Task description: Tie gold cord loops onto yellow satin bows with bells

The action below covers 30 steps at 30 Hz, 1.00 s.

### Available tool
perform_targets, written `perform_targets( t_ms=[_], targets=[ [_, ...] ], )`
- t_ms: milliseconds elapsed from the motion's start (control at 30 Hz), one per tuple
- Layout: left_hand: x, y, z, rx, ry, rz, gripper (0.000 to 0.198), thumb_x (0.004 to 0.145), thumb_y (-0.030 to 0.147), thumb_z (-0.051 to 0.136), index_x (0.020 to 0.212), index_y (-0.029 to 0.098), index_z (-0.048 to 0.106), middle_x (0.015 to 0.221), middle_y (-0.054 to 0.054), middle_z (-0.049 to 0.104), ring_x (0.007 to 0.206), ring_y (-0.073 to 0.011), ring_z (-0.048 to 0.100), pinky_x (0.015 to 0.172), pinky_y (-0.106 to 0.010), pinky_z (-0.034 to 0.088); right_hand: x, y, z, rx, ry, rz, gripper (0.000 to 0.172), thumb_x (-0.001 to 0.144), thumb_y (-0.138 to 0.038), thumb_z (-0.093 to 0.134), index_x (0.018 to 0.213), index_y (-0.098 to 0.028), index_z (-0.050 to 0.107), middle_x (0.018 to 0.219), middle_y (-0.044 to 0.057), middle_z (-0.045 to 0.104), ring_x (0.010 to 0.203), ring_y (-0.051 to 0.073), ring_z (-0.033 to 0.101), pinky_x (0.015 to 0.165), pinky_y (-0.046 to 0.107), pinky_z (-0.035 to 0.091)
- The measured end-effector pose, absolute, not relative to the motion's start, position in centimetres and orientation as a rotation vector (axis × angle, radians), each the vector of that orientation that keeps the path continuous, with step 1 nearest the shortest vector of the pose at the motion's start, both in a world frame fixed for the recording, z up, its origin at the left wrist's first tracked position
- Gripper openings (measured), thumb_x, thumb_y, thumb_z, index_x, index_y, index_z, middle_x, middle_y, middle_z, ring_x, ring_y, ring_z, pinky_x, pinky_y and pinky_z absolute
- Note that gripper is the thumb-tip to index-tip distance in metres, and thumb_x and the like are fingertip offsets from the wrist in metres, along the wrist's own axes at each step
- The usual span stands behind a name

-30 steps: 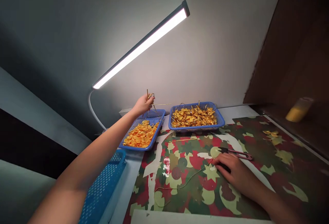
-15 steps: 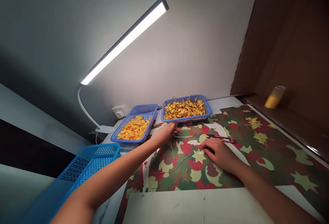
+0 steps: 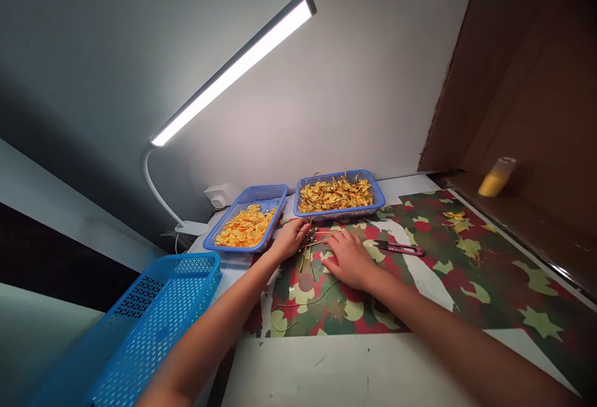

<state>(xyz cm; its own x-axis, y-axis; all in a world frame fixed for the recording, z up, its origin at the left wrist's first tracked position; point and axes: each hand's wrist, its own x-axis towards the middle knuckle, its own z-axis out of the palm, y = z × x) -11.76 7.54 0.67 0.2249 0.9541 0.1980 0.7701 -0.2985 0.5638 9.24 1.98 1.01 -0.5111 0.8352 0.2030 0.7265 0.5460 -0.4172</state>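
Note:
My left hand (image 3: 290, 239) is curled at a small bunch of shiny round metal beads with thin yellow cords (image 3: 308, 256), fingers closed on its near side. The cords fan out over the camouflage-patterned mat (image 3: 354, 320). Just to the right, my right hand (image 3: 349, 259) lies low over the mat, thumb apart from its fingers, fingertips by the cord ends. A loose greenish cord (image 3: 317, 300) trails on the mat below both hands. Pink-handled thread snips (image 3: 401, 248) rest to the right of my right hand.
Two blue-violet baskets stand behind: one with yellow-orange petal-like pieces (image 3: 247, 228), one with gold ribbon-like pieces (image 3: 336, 195). A larger blue basket (image 3: 158, 307) is at left. Above leans a lit lamp (image 3: 233, 71). A yellow-filled container (image 3: 497, 178) sits on the right ledge.
My right hand has left the long cord's end and moved left, close to my left hand. The left hand has shifted slightly left, showing more of the beads and cords.

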Motion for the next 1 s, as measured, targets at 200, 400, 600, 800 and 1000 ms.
perform_targets(
  t_ms=[200,400,600,800,1000],
  targets=[
    [-12.8,5.6,-0.1,1.961,1.530,1.006,0.044,0.096,0.042,0.033,0.099,0.015,0.067,0.102,-0.011,0.071,0.095,-0.0234,0.064,0.082,-0.034,0.050,5.5,4.4,0.2,-1.397,-2.409,0.354,0.032,0.088,-0.033,0.059,0.113,-0.015,0.058,0.118,0.016,0.059,0.110,0.033,0.049,0.092,0.049,0.038],
    [-12.9,4.2,-0.4,1.725,1.424,1.278,0.043,0.094,0.048,0.037,0.106,0.017,0.065,0.118,-0.011,0.064,0.100,-0.0227,0.060,0.076,-0.031,0.050,6.7,4.4,0.2,-1.372,-2.466,0.322,0.033,0.092,-0.025,0.047,0.123,-0.015,0.051,0.118,0.014,0.059,0.109,0.028,0.050,0.091,0.043,0.039],
    [-12.6,3.8,-0.8,1.377,1.285,1.519,0.046,0.090,0.058,0.043,0.085,0.017,0.064,0.074,-0.004,0.061,0.065,-0.0136,0.054,0.055,-0.023,0.043,8.3,4.4,1.8,-1.091,-2.743,0.248,0.031,0.082,-0.017,0.061,0.113,-0.023,0.063,0.125,0.008,0.054,0.114,0.027,0.044,0.097,0.043,0.035],
    [-11.7,3.9,-0.6,1.018,1.037,1.512,0.048,0.090,0.062,0.038,0.073,0.019,0.052,0.047,0.008,0.029,0.037,-0.0066,0.025,0.038,-0.018,0.025,6.7,5.1,1.4,-0.992,-2.856,0.150,0.014,0.091,-0.026,0.058,0.098,-0.017,0.066,0.114,0.012,0.059,0.109,0.027,0.046,0.093,0.044,0.038],
    [-11.2,3.6,-0.1,0.814,0.860,1.472,0.040,0.091,0.052,0.044,0.072,0.018,0.050,0.047,0.008,0.029,0.037,-0.0057,0.026,0.039,-0.017,0.027,7.1,4.5,0.9,-1.007,-2.823,0.094,0.018,0.096,-0.017,0.045,0.097,-0.013,0.062,0.109,0.013,0.062,0.106,0.024,0.051,0.091,0.035,0.038]
  ],
)
